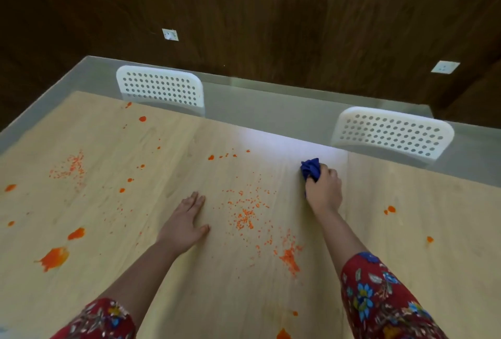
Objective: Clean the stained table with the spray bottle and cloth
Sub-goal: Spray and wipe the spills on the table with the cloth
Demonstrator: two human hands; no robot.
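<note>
A light wooden table point(168, 279) carries orange stains: blobs at the left point(54, 257), small drops toward the far side, and fine orange crumbs point(245, 218) in the middle. My right hand point(324, 189) grips a crumpled blue cloth point(311, 169) and holds it down on the table near the far edge. My left hand point(185, 223) rests flat on the table with straight fingers, to the left of the crumbs. No spray bottle is in view.
Two white perforated chairs, one point(161, 86) at the far left and one point(393, 132) at the far right, stand behind the table. A dark wooden wall with two white sockets rises beyond. More orange drops point(390, 209) lie on the right side.
</note>
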